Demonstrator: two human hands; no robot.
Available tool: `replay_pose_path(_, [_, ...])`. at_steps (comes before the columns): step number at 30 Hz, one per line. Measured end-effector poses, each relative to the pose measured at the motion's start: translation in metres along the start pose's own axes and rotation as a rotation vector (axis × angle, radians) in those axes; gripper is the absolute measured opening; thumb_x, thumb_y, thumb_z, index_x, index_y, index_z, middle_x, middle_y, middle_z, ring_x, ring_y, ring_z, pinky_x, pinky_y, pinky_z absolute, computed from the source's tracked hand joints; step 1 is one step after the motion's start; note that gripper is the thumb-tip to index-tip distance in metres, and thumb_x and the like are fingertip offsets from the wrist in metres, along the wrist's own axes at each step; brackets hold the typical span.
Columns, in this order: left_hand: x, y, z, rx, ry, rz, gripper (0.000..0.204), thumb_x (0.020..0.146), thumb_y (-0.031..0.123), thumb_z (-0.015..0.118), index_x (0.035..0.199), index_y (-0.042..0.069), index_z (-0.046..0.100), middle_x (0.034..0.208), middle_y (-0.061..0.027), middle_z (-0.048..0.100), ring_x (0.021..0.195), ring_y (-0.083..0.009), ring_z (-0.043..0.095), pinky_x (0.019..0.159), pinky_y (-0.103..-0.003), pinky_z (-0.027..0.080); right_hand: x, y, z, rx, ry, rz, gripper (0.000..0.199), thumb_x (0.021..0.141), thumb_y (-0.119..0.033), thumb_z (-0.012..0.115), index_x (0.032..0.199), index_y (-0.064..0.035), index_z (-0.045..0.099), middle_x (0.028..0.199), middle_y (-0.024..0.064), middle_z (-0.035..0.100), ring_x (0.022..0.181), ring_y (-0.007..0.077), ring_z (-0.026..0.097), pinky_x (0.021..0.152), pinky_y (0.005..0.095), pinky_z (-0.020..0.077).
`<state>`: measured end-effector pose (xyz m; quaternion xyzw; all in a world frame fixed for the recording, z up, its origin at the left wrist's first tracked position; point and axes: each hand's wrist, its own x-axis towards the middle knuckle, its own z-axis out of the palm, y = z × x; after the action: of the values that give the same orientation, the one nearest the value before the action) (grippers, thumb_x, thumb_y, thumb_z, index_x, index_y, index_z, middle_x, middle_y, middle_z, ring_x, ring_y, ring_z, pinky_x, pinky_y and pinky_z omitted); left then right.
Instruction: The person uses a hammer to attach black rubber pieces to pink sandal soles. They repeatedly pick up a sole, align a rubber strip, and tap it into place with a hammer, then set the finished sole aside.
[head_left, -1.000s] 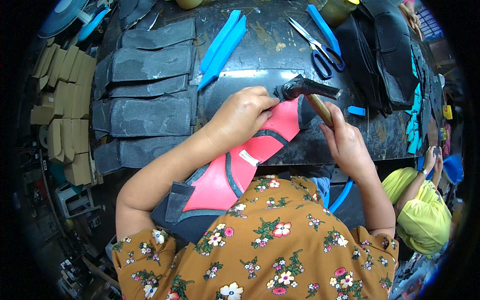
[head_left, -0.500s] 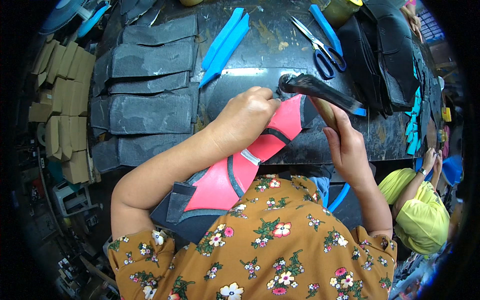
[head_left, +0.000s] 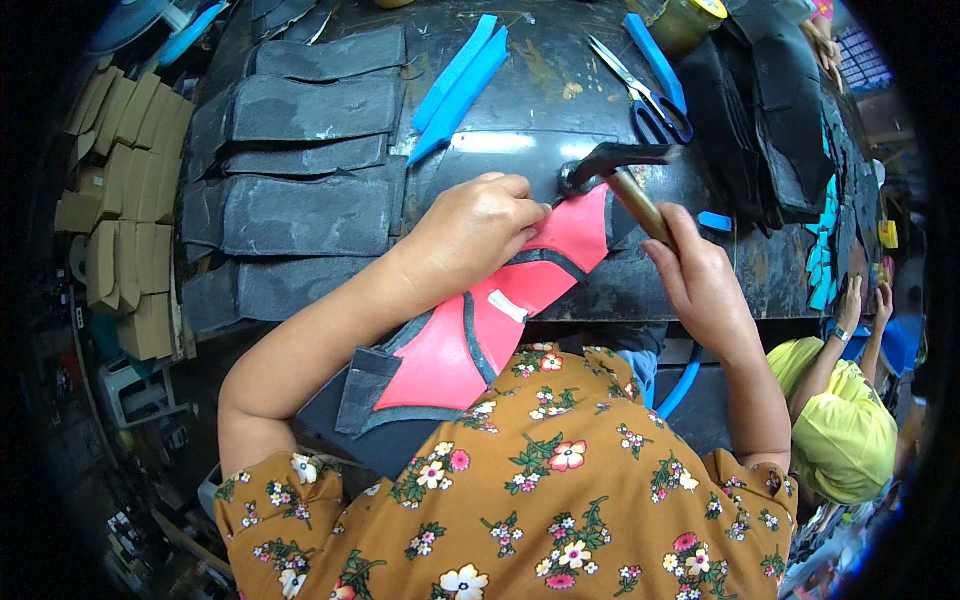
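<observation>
A pink panel with black strips and dark edging slants from my lap up onto the black table. My left hand pinches the panel's upper left edge, fingers closed on it. In my right hand is a hammer, gripped by its wooden handle. The hammer's dark round face lies at the panel's top edge, right of my left fingertips; I cannot tell whether it touches. A small white tag shows midway along the pink surface.
Stacked dark grey padded pieces cover the table's left. Blue strips, scissors and a yellow-lidded jar lie farther back. Black pieces are piled right. Cardboard pieces stand left. A person in yellow works at right.
The hammer head has tilted and come down slightly onto the panel's top edge. My left hand has shifted a little left and down along the edge.
</observation>
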<state>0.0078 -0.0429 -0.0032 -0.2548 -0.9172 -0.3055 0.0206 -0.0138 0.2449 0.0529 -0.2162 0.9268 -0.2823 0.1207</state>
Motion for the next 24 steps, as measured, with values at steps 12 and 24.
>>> replay_pose_path(12, [-0.005,-0.005,0.005,-0.155,0.055,-0.079,0.018,0.089,0.008,0.075,0.105,0.001,0.077,0.096,-0.0145,0.071,0.089,-0.0321,0.072,0.084,-0.042,0.058,-0.011,0.004,0.027,0.032,0.063,-0.241,0.035,0.101,-0.010,0.068,0.132,-0.0051,0.053,0.092,0.0285,0.070,0.091,0.0502,0.070,0.074,0.0546,0.0546])
replay_pose_path(24, [0.051,-0.011,0.007,-0.347,-0.026,-0.265,0.027,0.089,0.006,0.078,0.115,-0.001,0.079,0.097,-0.0158,0.075,0.086,-0.0217,0.074,0.080,-0.034,0.059,-0.003,0.037,0.019,-0.083,0.117,0.015,0.031,0.106,-0.017,0.061,0.132,-0.0059,0.047,0.098,0.0335,0.070,0.095,0.0551,0.068,0.077,0.0620,0.0519])
